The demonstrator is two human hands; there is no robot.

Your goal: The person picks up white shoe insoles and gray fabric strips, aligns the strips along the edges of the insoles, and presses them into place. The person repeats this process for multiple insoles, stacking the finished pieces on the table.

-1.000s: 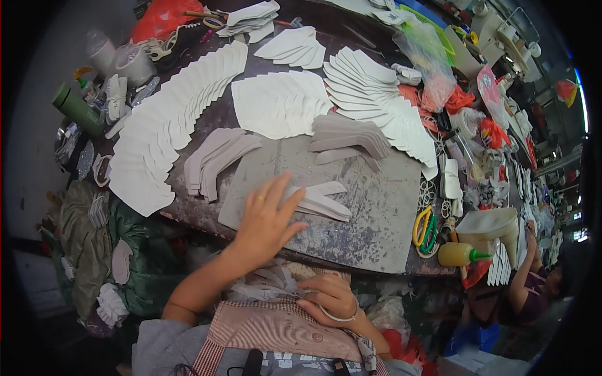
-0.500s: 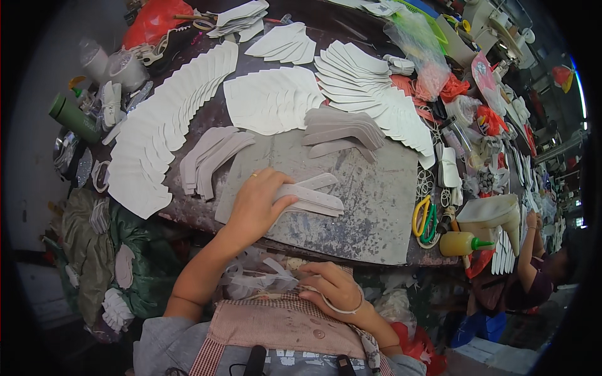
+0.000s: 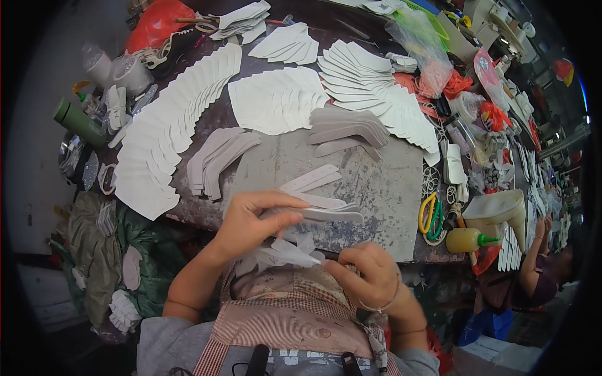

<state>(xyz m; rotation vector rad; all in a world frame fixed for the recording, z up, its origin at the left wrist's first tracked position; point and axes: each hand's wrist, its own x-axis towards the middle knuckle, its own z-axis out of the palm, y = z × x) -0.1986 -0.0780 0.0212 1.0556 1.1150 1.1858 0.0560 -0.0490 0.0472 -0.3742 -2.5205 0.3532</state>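
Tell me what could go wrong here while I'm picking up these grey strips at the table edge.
The left hand pinches several grey strips at once, so one might slip and fall off the near table edge into the lap. The right hand works thin translucent scraps just below that edge; they could get mixed with the strips. A reach forward might also disturb the fanned white pieces close by on the left.

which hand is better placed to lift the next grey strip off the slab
Left, probably. The left hand already rests on the grey strips at the near edge of the slab, fingers pinching one. The right hand sits lower, off the slab, busy with clear film.
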